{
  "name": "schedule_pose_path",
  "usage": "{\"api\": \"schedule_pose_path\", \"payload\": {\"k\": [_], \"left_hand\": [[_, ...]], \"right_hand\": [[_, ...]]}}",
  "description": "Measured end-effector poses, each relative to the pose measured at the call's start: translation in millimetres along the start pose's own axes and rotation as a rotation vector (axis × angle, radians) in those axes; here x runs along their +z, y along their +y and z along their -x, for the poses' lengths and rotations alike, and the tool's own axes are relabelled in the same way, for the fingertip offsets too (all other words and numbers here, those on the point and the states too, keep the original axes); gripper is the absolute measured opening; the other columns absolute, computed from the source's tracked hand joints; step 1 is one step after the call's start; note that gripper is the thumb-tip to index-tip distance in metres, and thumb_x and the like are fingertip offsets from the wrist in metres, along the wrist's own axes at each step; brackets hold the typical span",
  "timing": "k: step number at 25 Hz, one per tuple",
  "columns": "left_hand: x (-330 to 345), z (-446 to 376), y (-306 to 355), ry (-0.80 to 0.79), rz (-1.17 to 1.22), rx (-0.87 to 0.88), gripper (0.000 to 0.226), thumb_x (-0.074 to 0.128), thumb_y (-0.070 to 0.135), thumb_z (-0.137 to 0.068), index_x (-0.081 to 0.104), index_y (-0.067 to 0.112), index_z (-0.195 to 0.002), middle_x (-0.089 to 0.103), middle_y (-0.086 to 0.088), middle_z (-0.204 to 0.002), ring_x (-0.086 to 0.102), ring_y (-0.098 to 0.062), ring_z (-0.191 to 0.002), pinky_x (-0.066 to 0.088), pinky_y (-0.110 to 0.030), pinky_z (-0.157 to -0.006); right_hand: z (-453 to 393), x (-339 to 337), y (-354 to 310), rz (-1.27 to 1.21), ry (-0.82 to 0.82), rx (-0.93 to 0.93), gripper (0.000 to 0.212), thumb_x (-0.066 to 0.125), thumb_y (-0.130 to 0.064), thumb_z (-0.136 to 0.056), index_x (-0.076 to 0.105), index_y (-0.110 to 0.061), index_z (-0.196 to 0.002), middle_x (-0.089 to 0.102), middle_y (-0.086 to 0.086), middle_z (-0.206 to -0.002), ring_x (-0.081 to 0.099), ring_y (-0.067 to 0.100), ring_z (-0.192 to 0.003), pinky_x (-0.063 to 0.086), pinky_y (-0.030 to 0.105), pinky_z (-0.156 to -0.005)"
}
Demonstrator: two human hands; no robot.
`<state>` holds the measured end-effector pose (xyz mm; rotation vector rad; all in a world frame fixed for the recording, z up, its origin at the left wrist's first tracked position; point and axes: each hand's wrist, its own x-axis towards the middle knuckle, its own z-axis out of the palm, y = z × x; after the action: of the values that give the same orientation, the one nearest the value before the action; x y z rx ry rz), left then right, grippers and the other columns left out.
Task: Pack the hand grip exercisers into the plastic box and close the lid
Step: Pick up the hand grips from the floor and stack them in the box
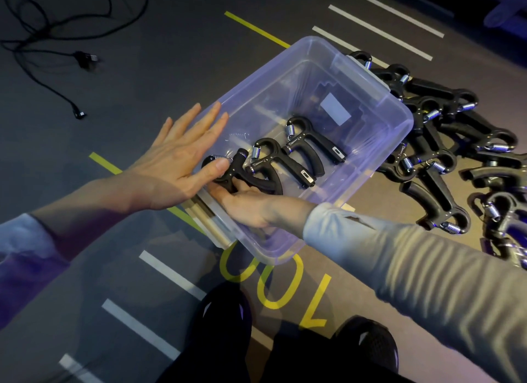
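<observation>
A clear plastic box [379, 97] sits open on the floor. Inside lie two black hand grip exercisers [310, 143] side by side, and a third exerciser [239, 171] at the box's near-left end. My right hand [251, 203] reaches into the box and its fingers curl round the handle of that third exerciser. My left hand [176, 160] lies flat with straight fingers against the box's left wall, its thumb over the rim touching the third exerciser's spring end. A pile of several more black exercisers [456, 143] lies on the floor to the right of the box. No lid is in view.
A black cable [57, 77] snakes over the floor at the upper left. Yellow and white markings cross the grey floor. My two dark shoes [228, 314] stand at the bottom of the view, just below the box.
</observation>
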<state>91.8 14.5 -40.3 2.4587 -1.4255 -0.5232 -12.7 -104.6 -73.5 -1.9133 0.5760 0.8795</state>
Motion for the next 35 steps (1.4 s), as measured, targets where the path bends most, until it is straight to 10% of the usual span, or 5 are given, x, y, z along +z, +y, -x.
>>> {"api": "schedule_pose_path", "payload": {"k": [8, 14, 21, 27, 35], "left_hand": [[-3, 2, 2, -0.013, -0.065, 0.007, 0.071, 0.005, 0.066, -0.08, -0.015, 0.032, -0.139, -0.018, 0.013, -0.15, -0.024, -0.008, -0.137, -0.012, -0.045, -0.111], [-2, 2, 18, -0.083, -0.373, 0.09, 0.075, -0.009, 0.069, -0.078, -0.006, 0.032, -0.143, -0.013, 0.004, -0.154, -0.023, -0.017, -0.139, -0.02, -0.047, -0.107], [8, -56, 40, -0.731, -0.551, -0.143, 0.048, 0.032, 0.053, -0.093, 0.051, 0.027, -0.128, 0.039, -0.005, -0.141, 0.044, -0.026, -0.122, 0.04, -0.037, -0.09], [19, -68, 24, -0.755, -0.545, -0.039, 0.041, 0.04, 0.048, -0.092, 0.046, 0.034, -0.131, 0.04, -0.003, -0.138, 0.032, -0.028, -0.123, 0.036, -0.043, -0.101], [20, -69, 33, -0.876, -0.562, -0.073, 0.046, 0.02, 0.04, -0.099, 0.026, 0.031, -0.144, 0.006, -0.004, -0.156, 0.008, -0.029, -0.133, 0.012, -0.036, -0.108]], "right_hand": [[5, -22, -1, 0.145, -0.017, -0.165, 0.068, 0.01, -0.061, -0.093, 0.043, -0.023, -0.14, 0.04, 0.008, -0.148, 0.032, 0.028, -0.138, 0.025, 0.04, -0.111], [18, -60, 33, 0.928, 0.132, -0.216, 0.077, 0.013, -0.073, -0.084, -0.01, -0.036, -0.147, -0.024, -0.009, -0.155, -0.022, 0.023, -0.143, -0.012, 0.064, -0.109], [32, -84, 51, 0.833, 0.319, -0.148, 0.05, 0.027, -0.048, -0.097, 0.043, -0.019, -0.135, 0.031, 0.004, -0.15, 0.028, 0.025, -0.139, 0.024, 0.048, -0.11], [-3, -76, 44, 0.847, -0.171, 0.116, 0.047, 0.02, -0.02, -0.102, 0.015, -0.018, -0.149, -0.002, 0.007, -0.159, 0.007, 0.031, -0.145, 0.019, 0.044, -0.114], [-29, -71, 60, 1.173, -0.226, 0.172, 0.054, 0.022, -0.044, -0.098, -0.003, -0.044, -0.146, -0.013, -0.019, -0.156, 0.01, 0.024, -0.146, 0.019, 0.05, -0.111]]}}
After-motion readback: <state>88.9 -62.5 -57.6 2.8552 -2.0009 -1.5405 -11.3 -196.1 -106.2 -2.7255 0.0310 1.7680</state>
